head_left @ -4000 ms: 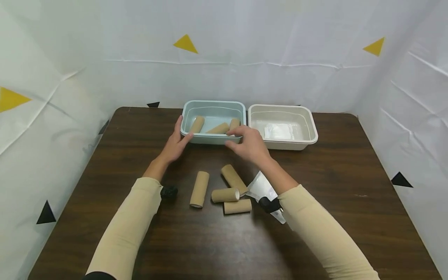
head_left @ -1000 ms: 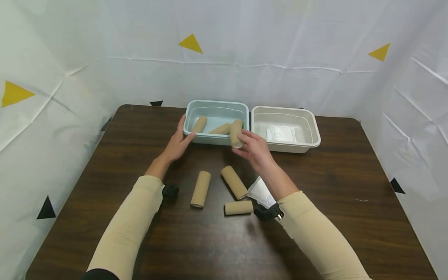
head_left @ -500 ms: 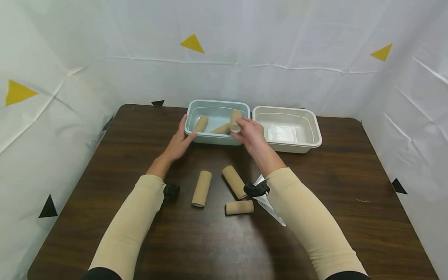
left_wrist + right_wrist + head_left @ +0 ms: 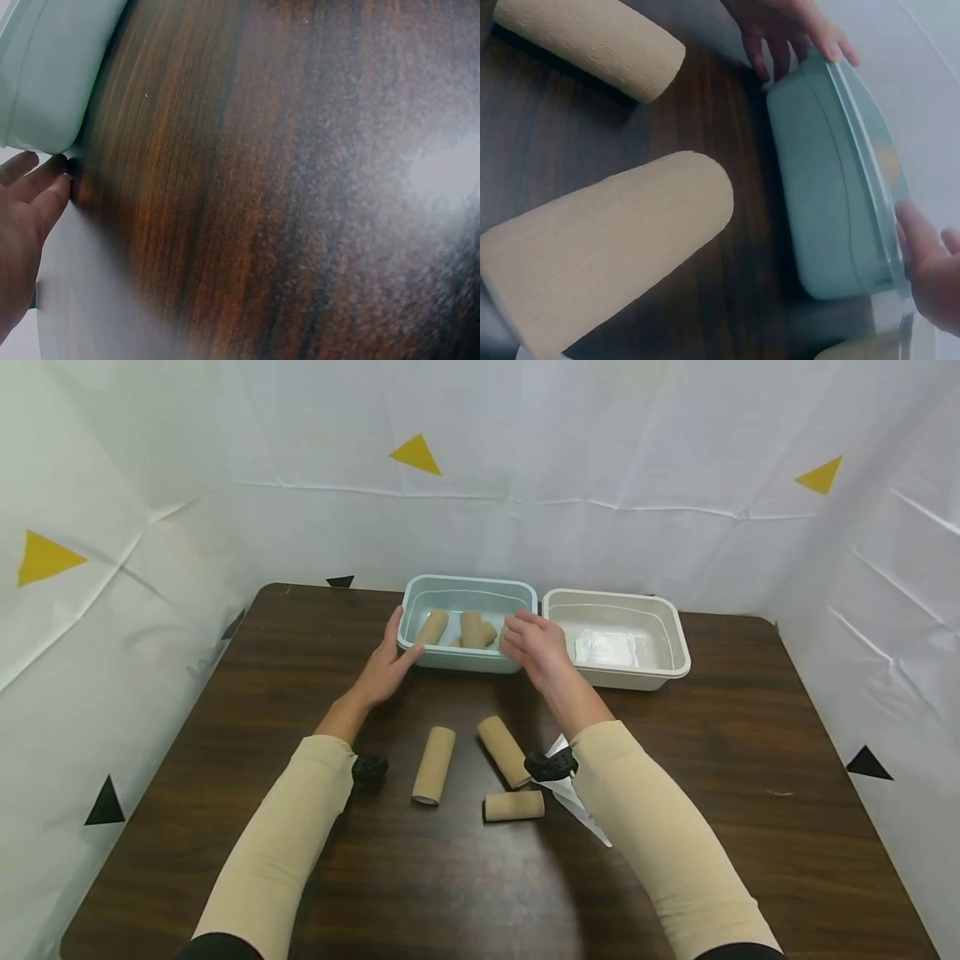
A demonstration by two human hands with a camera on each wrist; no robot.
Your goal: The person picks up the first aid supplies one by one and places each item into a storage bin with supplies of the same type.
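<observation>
Tube [image 4: 471,629] lies across another tube [image 4: 490,632] inside the blue bin [image 4: 465,661], left hand [image 4: 385,666] gripping its corner, right hand [image 4: 537,645] relaxed, apparently unladen, over the right end; stray finger contact could dislodge it.

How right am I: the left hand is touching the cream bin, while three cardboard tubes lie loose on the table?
Not quite: the head view shows the left hand touching the light-blue bin, not the cream bin. The three cardboard tubes do lie loose on the table.
</observation>
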